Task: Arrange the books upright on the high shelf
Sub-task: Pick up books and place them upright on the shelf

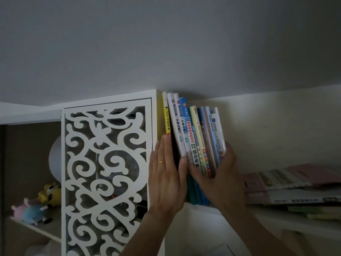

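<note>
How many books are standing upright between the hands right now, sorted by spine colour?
Yellow or pale yellow spines: 2 (one far left, one mid-row)
White spines: 3 (two by the left hand, one by the right hand)
Blue or light blue spines: 3 (the widest)
Total: 8, though the thin ones are dim and hard to separate.

A row of books (193, 130) stands upright on the high shelf (203, 206), its leftmost book against the side of a cabinet with a fretwork door (105, 178) to the left. The left hand (166, 178) lies flat on the row's left end; the right hand (219, 178) grips the right end, fingers in front of the spines. Right of the row, a stack of books (295, 189) lies flat on the same shelf. Left of the door, soft toys (36, 206) lie in an open compartment.
</note>
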